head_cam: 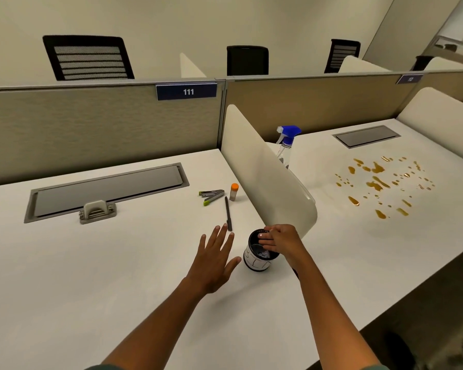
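A white cup with a black inside point(255, 260) stands upright on the white desk point(96, 263) near the end of the cream divider point(262, 172). My right hand point(280, 239) lies over the cup's mouth, fingers straight and pointing left across the rim. My left hand point(215, 256) hovers flat and spread just left of the cup, its fingertips close to a black pen point(228, 213) lying on the desk. Further back sit a grey and green stapler point(211, 196) and a small orange-capped tube point(234, 192).
A spray bottle with a blue trigger point(286, 145) stands behind the divider on the right desk. Brown liquid is spilled in several drops and puddles point(380, 182) there. Grey cable hatches point(107, 190) are set into both desks. A fabric partition and black chairs stand beyond.
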`<state>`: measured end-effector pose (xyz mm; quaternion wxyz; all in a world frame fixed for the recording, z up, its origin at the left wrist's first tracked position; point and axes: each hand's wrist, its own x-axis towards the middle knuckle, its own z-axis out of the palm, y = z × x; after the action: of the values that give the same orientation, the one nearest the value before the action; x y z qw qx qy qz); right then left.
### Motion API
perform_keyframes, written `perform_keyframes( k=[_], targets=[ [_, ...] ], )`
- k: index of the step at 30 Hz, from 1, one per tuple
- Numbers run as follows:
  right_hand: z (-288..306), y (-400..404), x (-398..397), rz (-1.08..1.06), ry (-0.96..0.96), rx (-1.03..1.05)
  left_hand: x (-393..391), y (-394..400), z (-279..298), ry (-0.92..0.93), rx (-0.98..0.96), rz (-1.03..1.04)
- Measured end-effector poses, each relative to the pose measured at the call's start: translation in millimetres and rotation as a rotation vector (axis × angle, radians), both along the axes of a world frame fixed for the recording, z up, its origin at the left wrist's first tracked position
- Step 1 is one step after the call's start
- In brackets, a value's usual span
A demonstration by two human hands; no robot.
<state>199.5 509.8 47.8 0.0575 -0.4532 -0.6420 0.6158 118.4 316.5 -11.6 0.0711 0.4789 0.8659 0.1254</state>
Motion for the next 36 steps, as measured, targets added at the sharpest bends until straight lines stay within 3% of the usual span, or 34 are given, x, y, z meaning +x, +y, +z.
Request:
perform_keyframes(
  k=[4,10,13,19,36],
  targets=[
    [-3,3,4,-0.002,-0.044,0.105,1,1,1,-0.013,0.006,-0.009],
    [-4,-4,1,0.103,-0.233,0.553,2,0,2,-0.013,0.007,-0.009],
    [-1,-8,-2,0.144,-0.285,0.675,1,-1,3,-0.005,0.01,0.0],
    [0,-13,-1,0.28,-0.363,0.654,0,-4,4,-0.003,-0.002,0.005],
    [3,-23,-2,0.167,-0.355,0.775,-2,-18,7,-0.017,-0.016,0.022]
  ],
)
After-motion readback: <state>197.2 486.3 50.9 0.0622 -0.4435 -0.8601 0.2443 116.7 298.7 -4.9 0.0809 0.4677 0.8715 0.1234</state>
